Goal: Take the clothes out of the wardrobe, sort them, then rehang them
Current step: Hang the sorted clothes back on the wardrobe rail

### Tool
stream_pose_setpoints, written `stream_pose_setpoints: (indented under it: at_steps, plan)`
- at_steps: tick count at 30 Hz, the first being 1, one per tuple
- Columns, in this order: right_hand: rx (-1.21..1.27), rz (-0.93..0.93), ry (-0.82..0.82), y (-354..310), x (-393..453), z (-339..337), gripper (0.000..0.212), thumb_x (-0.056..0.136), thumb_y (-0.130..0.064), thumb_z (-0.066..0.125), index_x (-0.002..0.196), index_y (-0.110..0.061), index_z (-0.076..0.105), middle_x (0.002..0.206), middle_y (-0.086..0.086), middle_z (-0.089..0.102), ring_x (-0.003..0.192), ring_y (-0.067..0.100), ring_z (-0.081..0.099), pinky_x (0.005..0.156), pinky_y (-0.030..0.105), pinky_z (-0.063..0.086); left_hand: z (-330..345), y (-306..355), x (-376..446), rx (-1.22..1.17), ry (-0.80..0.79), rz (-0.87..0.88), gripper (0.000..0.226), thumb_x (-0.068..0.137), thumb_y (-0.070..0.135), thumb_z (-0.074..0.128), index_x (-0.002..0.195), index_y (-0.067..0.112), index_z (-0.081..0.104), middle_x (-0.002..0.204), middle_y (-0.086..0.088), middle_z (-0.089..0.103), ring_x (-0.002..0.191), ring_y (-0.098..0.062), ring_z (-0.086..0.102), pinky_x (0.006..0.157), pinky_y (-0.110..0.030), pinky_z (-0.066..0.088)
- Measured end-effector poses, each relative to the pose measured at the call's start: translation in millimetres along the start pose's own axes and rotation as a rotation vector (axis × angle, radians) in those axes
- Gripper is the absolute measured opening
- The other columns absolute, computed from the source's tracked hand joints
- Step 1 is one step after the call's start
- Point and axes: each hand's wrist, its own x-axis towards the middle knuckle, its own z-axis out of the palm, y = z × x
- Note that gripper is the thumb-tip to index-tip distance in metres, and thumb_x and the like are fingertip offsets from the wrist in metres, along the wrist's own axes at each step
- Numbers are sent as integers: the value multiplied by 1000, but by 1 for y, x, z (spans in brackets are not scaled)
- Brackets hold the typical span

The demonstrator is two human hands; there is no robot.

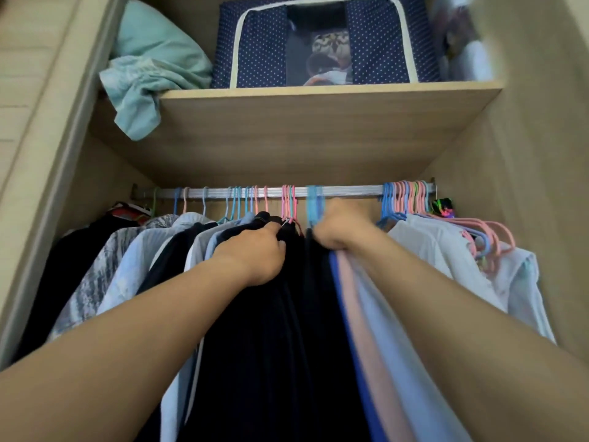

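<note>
Left hand (255, 253) grips dark clothes (271, 330). Right hand (338, 226) grips blue hangers (314, 202) on the rail (350, 190), just above both hands.

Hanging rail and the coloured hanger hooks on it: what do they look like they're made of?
The silver ribbed hanging rail looks like metal, likely aluminium, judging by its dull grey sheen and lengthwise grooves. The thin pink and blue hanger hooks look plastic or plastic-coated wire; matte pastel colour leaves that open.
</note>
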Motion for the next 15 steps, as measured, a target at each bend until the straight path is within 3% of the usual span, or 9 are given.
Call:
stream_pose_setpoints:
  at_steps: [2,5,7,9,10,13,15]
  plan:
    - [151,-67,-115,-19,1,-4,31,93,-25,55,114,-4,65,118,14,68,109,32,65,80,32,50,3,6,1,4,33,12,45,108,44,22,141,23,44,147,-13,50,131,-38,49,109,-47,38]
    - [352,-49,-193,5,-3,-21,38,100,-44,47,97,-9,62,100,10,68,90,27,61,79,37,47,2,9,7,-20,54,-42,76,94,71,5,143,28,44,150,-12,47,135,-39,45,111,-52,35]
    - [-7,-7,37,50,-9,-29,33,101,-46,40,104,-20,61,113,12,63,101,30,54,87,39,41,6,7,15,-4,51,-22,87,81,74,0,139,27,46,148,-14,47,133,-40,43,110,-55,35]
    - [-347,67,176,100,-16,-35,27,99,-36,41,120,-32,58,127,16,56,116,39,48,97,46,39,7,11,15,3,1,-8,71,92,59,6,137,22,47,151,-14,43,136,-41,37,112,-55,32]
    - [-391,121,140,119,-18,-35,28,97,-34,44,122,-32,57,129,16,55,118,41,48,98,46,40,7,14,13,-7,-17,-36,57,101,47,13,136,18,47,150,-15,43,137,-42,37,113,-55,32]
    - [-398,176,49,147,-17,-31,33,94,-35,51,117,-13,62,123,16,62,110,36,56,87,35,45,6,17,11,-179,-2,-121,31,104,18,29,126,8,49,136,-21,49,126,-47,45,104,-58,41]
    - [-360,171,16,142,-21,-29,22,90,-20,52,106,-8,61,117,16,64,97,33,59,77,31,43,10,16,13,-147,39,-110,31,102,23,31,123,10,51,132,-17,48,123,-47,43,101,-56,44]
